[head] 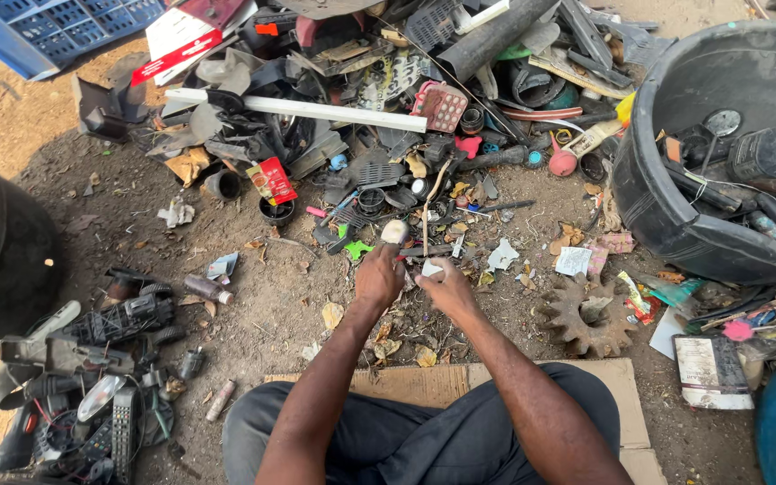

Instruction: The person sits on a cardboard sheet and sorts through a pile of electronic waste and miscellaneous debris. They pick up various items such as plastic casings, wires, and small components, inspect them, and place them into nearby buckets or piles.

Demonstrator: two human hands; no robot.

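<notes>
The left hand (379, 277) is gripping a small pale rounded piece (394, 232) that is sticking up above its fingers, and the right hand (445, 283) is pinching a little white scrap (431, 268) just beside it, the two hands nearly touching. The sorting is looking far from finished: the big scrap heap (361, 99) is lying ahead, while a pile of dark parts (92, 377) is sitting at the left and the black tub (675, 216) at the right is holding only a few pieces.
</notes>
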